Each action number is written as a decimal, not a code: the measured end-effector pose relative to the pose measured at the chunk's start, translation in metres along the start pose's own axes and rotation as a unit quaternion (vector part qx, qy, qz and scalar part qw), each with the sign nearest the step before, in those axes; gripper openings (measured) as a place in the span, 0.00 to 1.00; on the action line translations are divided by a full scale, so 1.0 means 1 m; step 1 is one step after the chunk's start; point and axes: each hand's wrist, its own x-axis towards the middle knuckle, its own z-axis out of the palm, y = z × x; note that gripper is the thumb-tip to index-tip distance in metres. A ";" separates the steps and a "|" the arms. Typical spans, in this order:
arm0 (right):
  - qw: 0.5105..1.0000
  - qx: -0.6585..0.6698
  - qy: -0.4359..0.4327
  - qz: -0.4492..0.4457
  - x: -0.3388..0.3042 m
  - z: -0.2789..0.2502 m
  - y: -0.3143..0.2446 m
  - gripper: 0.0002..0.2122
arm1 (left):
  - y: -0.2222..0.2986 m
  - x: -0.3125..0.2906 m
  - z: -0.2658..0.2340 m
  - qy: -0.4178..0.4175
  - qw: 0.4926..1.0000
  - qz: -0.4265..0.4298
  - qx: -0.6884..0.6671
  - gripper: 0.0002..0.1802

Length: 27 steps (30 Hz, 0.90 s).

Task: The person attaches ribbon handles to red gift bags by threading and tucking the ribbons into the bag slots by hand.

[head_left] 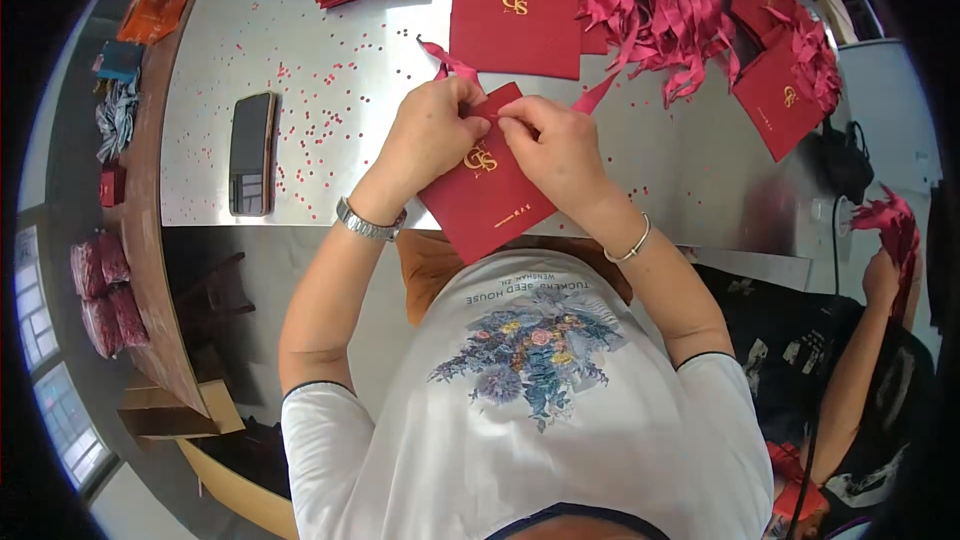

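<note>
- A person in a white T-shirt with a floral print [545, 350], seen from above, works at a metal counter [700, 170].
- A red bag [495, 205] with a gold emblem is in front of the person's chest, tilted, its lower part reaching past the counter's near edge.
- The left hand [432, 130], below a metal watch [370, 221], has its fingers clamped on the upper part of this bag.
- The right hand [560, 150], its wrist in a bracelet [630, 242], has thumb and forefinger together against the bag's upper part, close beside the left fingertips; whether they pinch bag or ribbon is hard to tell.
- A dark pink ribbon [460, 67] sticks out beyond the left hand; another strip shows behind the right.
- Just beyond the hands lies a flat red bag [515, 30], with a heap of ribbons [655, 0] to its right.
- A phone [252, 154] lies on the left, beside scattered red dots [300, 120].
- At far right, a co-worker's hand [881, 278] grips a bunch of red ribbons [890, 220].
</note>
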 end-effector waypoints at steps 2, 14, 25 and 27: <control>1.000 -0.013 -0.006 0.016 0.002 0.002 -0.003 0.04 | 0.002 -0.003 0.001 0.001 1.000 -0.012 -0.023 0.09; 0.944 -0.270 -0.059 -0.179 0.002 0.005 -0.023 0.04 | 0.008 -0.024 0.020 0.105 0.986 0.027 0.125 0.10; 0.999 -0.026 -0.017 -0.011 -0.011 0.002 -0.015 0.04 | -0.018 -0.029 0.011 0.011 0.976 -0.102 -0.191 0.12; 0.998 -0.044 -0.033 0.000 -0.011 0.000 -0.018 0.04 | -0.020 -0.029 0.012 0.026 0.978 -0.093 -0.186 0.11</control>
